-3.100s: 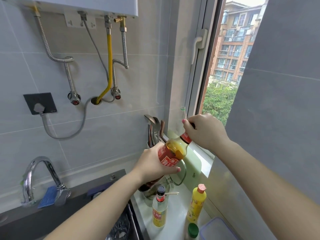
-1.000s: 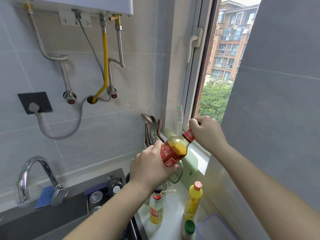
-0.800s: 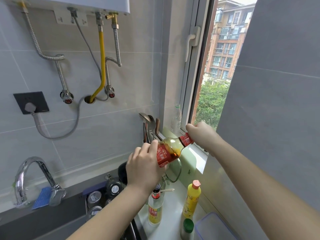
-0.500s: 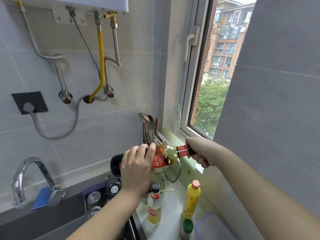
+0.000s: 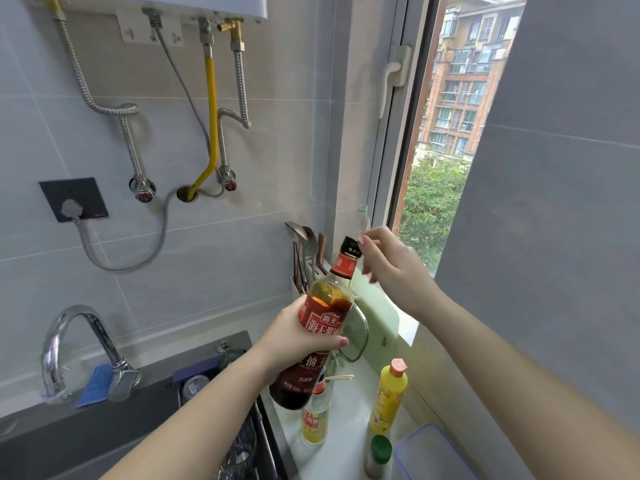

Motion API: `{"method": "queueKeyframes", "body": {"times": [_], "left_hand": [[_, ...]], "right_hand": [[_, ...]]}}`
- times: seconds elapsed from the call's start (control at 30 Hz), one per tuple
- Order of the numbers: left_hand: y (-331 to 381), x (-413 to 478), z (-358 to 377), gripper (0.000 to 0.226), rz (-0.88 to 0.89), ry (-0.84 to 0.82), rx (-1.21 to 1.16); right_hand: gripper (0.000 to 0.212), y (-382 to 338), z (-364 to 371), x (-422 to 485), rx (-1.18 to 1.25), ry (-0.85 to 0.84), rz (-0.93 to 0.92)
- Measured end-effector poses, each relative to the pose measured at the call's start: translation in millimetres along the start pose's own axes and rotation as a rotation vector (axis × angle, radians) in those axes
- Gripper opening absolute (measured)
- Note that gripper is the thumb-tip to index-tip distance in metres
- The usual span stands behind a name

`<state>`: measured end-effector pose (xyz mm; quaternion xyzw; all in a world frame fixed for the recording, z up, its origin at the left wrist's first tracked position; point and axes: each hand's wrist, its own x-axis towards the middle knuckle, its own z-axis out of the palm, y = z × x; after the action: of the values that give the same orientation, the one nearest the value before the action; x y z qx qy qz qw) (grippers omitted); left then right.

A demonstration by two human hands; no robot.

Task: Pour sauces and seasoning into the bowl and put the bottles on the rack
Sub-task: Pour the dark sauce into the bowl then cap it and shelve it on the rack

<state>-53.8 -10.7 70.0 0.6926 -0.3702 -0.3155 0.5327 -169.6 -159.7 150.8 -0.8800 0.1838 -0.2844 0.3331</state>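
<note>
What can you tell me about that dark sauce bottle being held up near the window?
The sauce bottle looks like clear glass or plastic, with dark brown liquid filling the lower part. It has a red label with white Chinese characters, a red neck band and a black cap. It is held nearly upright, leaning right, above the counter. The left hand wraps its middle; the right hand has its fingertips at the cap.

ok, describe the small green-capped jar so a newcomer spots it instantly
Start at the window and drop to the white counter below it. At its near end stands the green-capped jar, nearer than the tall yellow squeeze bottle: the shortest container there, the only green lid.
</note>
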Motion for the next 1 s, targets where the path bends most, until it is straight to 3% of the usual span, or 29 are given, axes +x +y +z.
{"method": "queueKeyframes", "body": {"times": [0.13, 0.33, 0.53, 0.83, 1.0], "left_hand": [[5.0, -11.4, -2.7, 0.054, -0.077, -0.147, -0.303], [3.1, -30.4, -12.9, 0.046, -0.099, -0.149, -0.486], [-16.5, -54.8, -36.5, 0.08, -0.07, -0.061, -0.679], [-35.3, -123.7, -95.0, 0.069, -0.06, 0.249, -0.692], [-40.6, -173.3, -126.2, 0.081, -0.107, 0.405, -0.649]], "right_hand": [[0.043, -9.5, 16.6, 5.2, 0.334, -0.161, 0.196], [0.037, -44.7, 54.7, 4.8, 0.774, -0.256, 0.2], [0.039, -79.5, 98.6, 8.3, 0.846, -0.301, 0.165], [0.039, -134.1, 180.8, 7.3, 0.936, -0.596, 0.171], [0.036, -175.3, 224.2, -8.0, 0.935, -0.721, 0.141]]}}
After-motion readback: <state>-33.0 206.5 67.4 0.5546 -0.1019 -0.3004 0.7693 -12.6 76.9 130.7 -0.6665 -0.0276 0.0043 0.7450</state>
